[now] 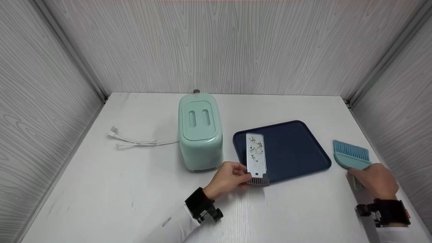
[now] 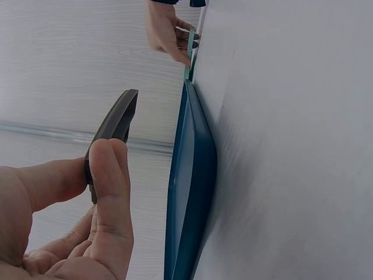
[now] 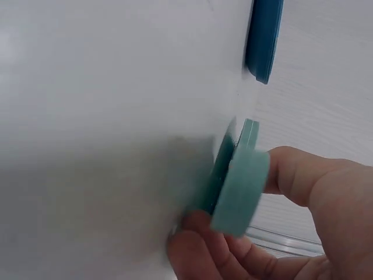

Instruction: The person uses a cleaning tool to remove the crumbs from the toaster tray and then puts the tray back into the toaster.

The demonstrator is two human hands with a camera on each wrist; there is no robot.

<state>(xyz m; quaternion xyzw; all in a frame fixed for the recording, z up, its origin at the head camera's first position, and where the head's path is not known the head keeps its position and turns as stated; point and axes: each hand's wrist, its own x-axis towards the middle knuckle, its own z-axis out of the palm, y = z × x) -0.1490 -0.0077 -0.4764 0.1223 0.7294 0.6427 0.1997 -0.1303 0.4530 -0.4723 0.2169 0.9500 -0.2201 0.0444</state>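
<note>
Your left hand pinches, thumb against fingers, the dark-grey slotted end grip of a slim, pale metal plate speckled with brown crumbs, raised over the left part of a dark-blue rectangular tray. Your right hand, thumb and fingers closed in a pinch, has the handle of a flat green brush with blue bristles, right of that tray; whether it clears the white desk cannot be told. In this inspector's judgement, you should hold the plate level, its crumbs within the tray's rim, and make any bristle stroke short and light.
</note>
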